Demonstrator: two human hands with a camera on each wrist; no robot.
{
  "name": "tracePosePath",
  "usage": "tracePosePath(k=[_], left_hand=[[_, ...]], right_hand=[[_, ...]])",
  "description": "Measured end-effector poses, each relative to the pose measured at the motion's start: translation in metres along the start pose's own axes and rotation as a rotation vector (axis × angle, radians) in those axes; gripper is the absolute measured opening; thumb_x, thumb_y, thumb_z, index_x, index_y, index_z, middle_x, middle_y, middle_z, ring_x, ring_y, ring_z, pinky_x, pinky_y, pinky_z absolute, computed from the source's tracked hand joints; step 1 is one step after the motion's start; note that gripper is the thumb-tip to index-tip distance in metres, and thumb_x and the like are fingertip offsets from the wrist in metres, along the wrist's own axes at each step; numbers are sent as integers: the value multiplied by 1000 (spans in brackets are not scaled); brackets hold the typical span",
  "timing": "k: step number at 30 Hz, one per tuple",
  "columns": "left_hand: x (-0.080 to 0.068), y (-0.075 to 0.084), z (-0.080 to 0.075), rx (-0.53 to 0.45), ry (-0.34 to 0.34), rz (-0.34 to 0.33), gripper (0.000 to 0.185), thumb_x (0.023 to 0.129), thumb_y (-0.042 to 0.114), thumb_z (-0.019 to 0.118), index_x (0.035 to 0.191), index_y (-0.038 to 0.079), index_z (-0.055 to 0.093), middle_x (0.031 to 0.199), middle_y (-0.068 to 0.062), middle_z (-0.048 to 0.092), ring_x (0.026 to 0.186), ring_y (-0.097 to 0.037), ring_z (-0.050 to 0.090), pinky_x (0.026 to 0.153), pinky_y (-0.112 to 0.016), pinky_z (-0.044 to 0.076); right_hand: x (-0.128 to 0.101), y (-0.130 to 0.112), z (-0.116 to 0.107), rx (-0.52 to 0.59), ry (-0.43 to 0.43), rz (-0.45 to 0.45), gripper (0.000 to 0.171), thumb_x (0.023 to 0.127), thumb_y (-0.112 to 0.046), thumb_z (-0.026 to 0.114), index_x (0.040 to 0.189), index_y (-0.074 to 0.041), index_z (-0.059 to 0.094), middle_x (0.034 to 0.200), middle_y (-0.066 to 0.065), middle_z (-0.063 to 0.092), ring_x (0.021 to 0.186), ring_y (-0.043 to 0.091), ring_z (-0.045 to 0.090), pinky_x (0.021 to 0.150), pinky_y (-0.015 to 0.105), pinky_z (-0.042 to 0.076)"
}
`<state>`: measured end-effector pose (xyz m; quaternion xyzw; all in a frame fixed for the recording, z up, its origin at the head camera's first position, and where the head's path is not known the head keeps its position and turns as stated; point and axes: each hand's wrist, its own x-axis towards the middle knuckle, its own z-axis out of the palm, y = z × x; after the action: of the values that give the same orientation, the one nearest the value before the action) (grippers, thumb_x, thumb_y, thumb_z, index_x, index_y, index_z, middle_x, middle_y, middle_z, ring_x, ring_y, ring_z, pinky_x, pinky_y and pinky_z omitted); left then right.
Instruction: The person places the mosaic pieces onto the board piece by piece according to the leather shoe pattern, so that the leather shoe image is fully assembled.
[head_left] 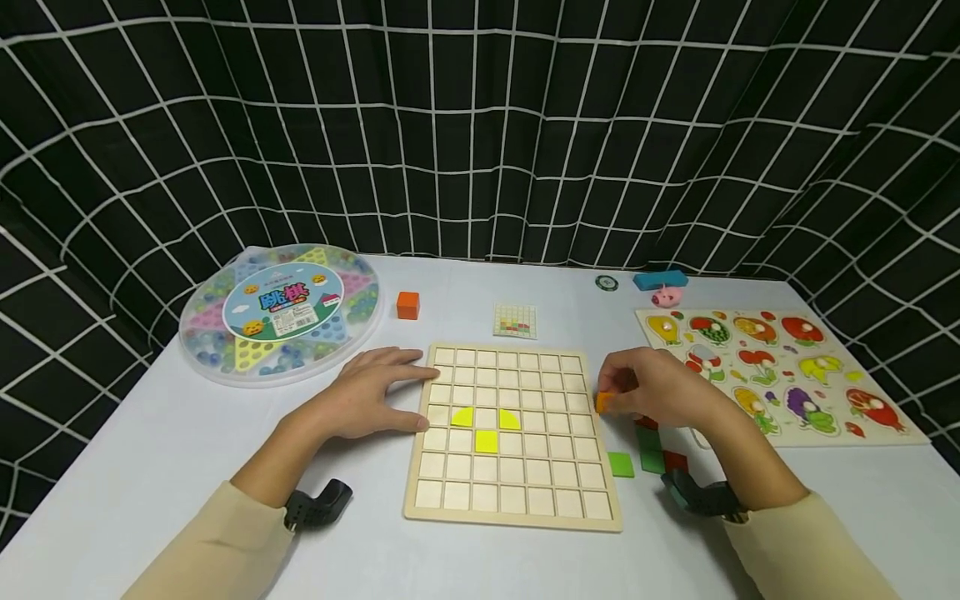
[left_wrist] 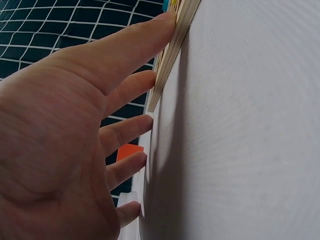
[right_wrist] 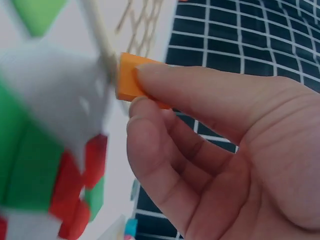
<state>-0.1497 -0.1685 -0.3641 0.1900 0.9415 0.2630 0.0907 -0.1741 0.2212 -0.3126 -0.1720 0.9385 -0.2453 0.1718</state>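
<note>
A wooden grid board (head_left: pixel 512 518) lies flat on the white table, with a yellow square tile (head_left: pixel 486 442) and two yellow quarter-round tiles (head_left: pixel 462 417) in its cells. My left hand (head_left: pixel 371 392) rests at the board's left edge, thumb and index fingertip against the rim, the fingers straight and spread. At the right edge my right hand (head_left: pixel 652 387) pinches an orange tile (right_wrist: pixel 128 77) between thumb and fingers, close beside the rim. Below that hand lie green tiles (head_left: pixel 651 450), red tiles (head_left: pixel 675 462) and a light green tile (head_left: pixel 620 465).
A Chinese checkers box (head_left: pixel 360 329) stands at the left, with an orange cube (head_left: pixel 408 306) beside it. Behind the board lies a small pattern card (head_left: pixel 515 321). On the right are a fruit puzzle board (head_left: pixel 825 433), a pig figure (head_left: pixel 667 297), a blue block (head_left: pixel 660 280) and a round chip (head_left: pixel 607 283).
</note>
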Motion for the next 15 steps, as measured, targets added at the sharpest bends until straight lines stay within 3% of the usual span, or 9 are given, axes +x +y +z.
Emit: tracePosePath(k=[6,10,15], left_hand=[[-1,0,0,-4,-1,-7,67,81,48,84,142,29,64,163,-7,43,155,-39,26,125,-64,17],[-1,-1,0,-1,2,-5,67,82,48,84,142,29,64,163,-7,43,155,-39,26,125,-64,17],[0,-1,0,2,2,5,66,82,49,83,142,29,64,163,-8,43,155,-40,27,125,-65,17]], right_hand=[[7,-22,4,158,40,-70,15,92,-8,75,107,-7,73,86,6,64,74,21,60,64,31,55],[15,-41,14,270,10,-90,15,95,-6,71,110,-5,74,91,10,65,75,23,65,72,35,61],[26,-65,30,321,-59,-144,13,95,-2,69,107,-5,75,90,8,69,74,23,65,71,33,61]])
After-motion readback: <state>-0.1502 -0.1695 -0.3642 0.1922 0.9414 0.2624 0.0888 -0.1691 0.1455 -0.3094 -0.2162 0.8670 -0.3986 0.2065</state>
